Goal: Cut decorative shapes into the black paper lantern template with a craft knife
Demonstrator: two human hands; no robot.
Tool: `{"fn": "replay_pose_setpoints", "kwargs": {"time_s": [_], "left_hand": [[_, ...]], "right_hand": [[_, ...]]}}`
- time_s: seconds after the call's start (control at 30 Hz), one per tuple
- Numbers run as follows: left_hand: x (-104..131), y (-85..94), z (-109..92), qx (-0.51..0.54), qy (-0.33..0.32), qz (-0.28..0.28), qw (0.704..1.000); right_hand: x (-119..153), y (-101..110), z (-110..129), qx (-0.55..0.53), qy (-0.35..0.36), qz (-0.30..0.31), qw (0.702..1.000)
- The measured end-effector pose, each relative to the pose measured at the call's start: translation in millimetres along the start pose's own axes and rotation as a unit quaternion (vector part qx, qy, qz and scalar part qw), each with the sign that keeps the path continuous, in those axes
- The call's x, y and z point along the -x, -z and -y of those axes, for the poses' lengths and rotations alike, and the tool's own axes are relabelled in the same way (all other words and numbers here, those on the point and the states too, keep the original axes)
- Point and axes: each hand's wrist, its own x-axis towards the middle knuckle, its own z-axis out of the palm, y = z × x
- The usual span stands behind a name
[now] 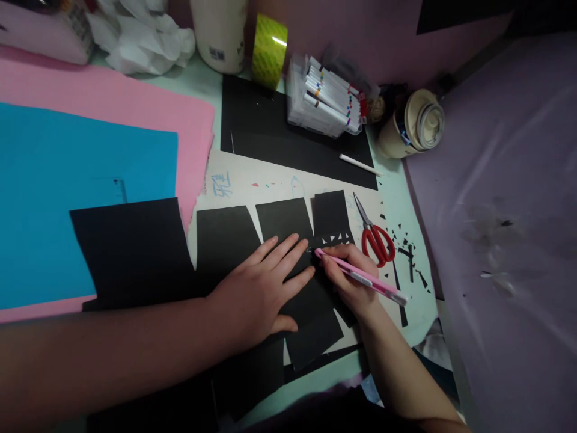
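Observation:
My left hand (265, 282) lies flat with fingers spread on a black paper piece (288, 219), pressing it to the table. My right hand (354, 279) grips a slim pink craft knife (347, 267), its tip down on the black paper just past my left fingertips. Small pale marks show beside the tip. Another black paper piece (331, 213), with a row of triangular cut-outs, lies beyond my right hand. To its right rest red-handled scissors (378, 240), blades pointing away. Part of the black paper is hidden beneath my hands.
Small black scraps (410, 258) are scattered at right. More black sheets (130, 246) lie at left over blue (90, 156) and pink paper (193, 126). Behind are a box of white markers (333, 99), yellow tape (269, 54), a lidded cup (412, 126) and crumpled tissue (144, 39).

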Motion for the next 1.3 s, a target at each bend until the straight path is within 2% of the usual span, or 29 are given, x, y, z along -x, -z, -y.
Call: {"fn": "replay_pose_setpoints", "kwargs": {"time_s": [0.23,0.6,0.83,1.0,1.3], "left_hand": [[0.1,0.1,0.0,-0.005,-0.003,-0.010,1.000],[-0.8,-1.3,0.3,-0.001,0.000,-0.003,1.000],[0.7,0.2,-0.1,0.005,0.001,-0.007,1.000],[0.7,-0.2,-0.8,0.011,0.002,-0.012,1.000],[-0.8,-2.0,1.0,0.011,0.007,0.001,1.000]], "right_hand": [[-1.6,1.8,2.4,0.012,0.006,0.001,1.000],[-1.2,0.7,2.2,-0.021,-0.052,0.001,0.998],[-2.8,0.9,4.5,-0.016,-0.040,-0.020,0.999],[-3.7,0.6,5.0,-0.013,-0.027,-0.012,0.999],[-5.8,0.2,7.7,-0.012,-0.062,-0.023,0.998]]}}
